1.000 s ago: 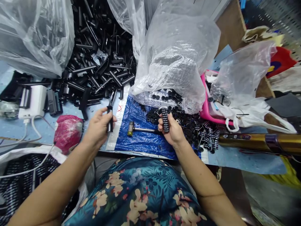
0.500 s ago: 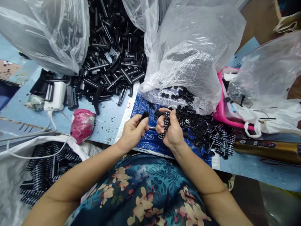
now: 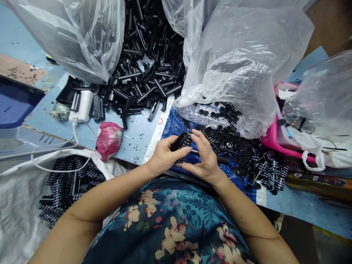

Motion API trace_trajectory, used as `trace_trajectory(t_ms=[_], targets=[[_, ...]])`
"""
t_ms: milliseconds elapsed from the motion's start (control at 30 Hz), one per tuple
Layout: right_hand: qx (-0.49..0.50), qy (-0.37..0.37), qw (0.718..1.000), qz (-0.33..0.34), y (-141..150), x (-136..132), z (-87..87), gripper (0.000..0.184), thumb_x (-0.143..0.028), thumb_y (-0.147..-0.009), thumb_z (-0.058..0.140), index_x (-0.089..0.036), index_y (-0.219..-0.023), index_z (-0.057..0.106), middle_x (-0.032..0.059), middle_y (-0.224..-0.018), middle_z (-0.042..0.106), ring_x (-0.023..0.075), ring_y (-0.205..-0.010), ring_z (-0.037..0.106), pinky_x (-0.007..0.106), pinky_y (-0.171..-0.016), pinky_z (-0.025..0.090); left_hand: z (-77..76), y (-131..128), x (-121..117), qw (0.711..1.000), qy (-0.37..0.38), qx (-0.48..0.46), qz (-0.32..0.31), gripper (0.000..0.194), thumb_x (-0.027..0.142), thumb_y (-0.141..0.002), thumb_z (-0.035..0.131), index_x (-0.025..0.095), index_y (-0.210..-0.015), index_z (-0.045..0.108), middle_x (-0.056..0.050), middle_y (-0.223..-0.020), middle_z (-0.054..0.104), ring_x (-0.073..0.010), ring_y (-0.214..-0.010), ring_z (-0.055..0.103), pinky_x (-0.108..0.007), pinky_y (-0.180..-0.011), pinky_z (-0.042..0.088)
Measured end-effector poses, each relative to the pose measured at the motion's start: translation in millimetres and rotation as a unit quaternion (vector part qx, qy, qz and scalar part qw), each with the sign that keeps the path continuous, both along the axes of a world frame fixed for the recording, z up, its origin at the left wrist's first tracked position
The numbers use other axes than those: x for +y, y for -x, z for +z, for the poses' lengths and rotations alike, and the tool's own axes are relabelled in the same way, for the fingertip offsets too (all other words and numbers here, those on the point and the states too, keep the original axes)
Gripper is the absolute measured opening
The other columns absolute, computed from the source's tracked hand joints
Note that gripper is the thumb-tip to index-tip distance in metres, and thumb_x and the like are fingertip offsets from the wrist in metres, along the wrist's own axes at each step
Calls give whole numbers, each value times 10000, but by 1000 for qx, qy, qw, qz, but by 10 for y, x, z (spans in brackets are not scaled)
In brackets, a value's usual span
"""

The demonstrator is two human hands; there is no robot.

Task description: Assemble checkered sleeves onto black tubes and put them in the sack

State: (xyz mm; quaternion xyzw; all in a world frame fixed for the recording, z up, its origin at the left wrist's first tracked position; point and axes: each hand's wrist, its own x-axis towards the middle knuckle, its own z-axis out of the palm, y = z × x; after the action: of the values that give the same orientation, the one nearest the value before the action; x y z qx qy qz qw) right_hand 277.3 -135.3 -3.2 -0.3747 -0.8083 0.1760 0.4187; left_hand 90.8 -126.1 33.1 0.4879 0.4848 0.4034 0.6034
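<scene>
L hand: fingers closed on blk part. Patterned roller next to it, btwn the 2 hands, over blue sheet on bench. R hand: thumb & fingers parted abt roller; can't tell if gripping. Dark handle just beside R hand. Blk discs nearby, R side, short of pink tray.

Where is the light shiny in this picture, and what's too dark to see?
Head view: white glare streaks the big, cloudy, crinkled plastic bag right of centre; head view again: the heap of glossy black plastic parts blends into darkness near the top edge.
</scene>
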Motion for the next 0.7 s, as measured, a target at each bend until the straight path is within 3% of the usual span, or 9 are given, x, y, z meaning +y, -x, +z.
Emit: trace_trajectory(t_ms=[100, 167, 300, 467, 600, 700], targets=[[-8, -73, 997, -22, 39, -21, 59, 1030, -494, -775, 819, -219, -1595, 260, 186, -1500, 491, 350, -1376, 523, 559, -1112, 507, -5, -24, -38, 1000, 4, 7, 28, 464, 586, -952, 528, 159, -790, 608, 19, -637, 527, -96, -549, 426, -251, -540, 359], [-7, -98, 995, -27, 89, -49, 105, 1014, -490, -781, 814, -197, -1591, 278, 191, -1494, 498, 344, -1357, 545, 536, -1088, 539, -2, -58, -63, 999, -7, 15, 46, 514, 610, -983, 449, 160, -787, 600, 10, -657, 538, -101, -574, 436, -256, -565, 372], [-20, -134, 990, -50, 156, -98, 131, 957, -454, -828, 776, -212, -1597, 260, 182, -1496, 503, 333, -1332, 574, 521, -1046, 578, 22, -106, -85, 997, 15, -54, 45, 425, 576, -914, 620, 156, -860, 661, 9, -748, 585, -105, -685, 490, -237, -648, 417], [-29, -129, 989, -63, 133, -107, 74, 966, -447, -819, 786, -207, -1595, 264, 189, -1489, 508, 336, -1320, 583, 522, -1045, 577, 26, -32, -33, 970, 135, -200, 4, 394, 480, -763, 826, 153, -965, 737, -16, -840, 709, -115, -734, 623, -243, -727, 498], [-38, -90, 994, -42, 97, -103, 19, 1024, -493, -804, 793, -221, -1606, 218, 184, -1510, 484, 338, -1365, 539, 525, -1084, 544, -61, 63, 23, 937, 242, -247, -57, 457, 431, -663, 903, 166, -977, 701, -31, -841, 742, -177, -728, 709, -306, -708, 554], [-58, -38, 997, -33, 26, -115, -46, 1120, -632, -788, 746, -204, -1620, 132, 198, -1521, 472, 367, -1415, 477, 572, -1119, 492, -186, 157, 75, 956, 197, -207, -61, 441, 445, -686, 876, 172, -952, 655, -21, -824, 726, -177, -697, 705, -309, -678, 547]])
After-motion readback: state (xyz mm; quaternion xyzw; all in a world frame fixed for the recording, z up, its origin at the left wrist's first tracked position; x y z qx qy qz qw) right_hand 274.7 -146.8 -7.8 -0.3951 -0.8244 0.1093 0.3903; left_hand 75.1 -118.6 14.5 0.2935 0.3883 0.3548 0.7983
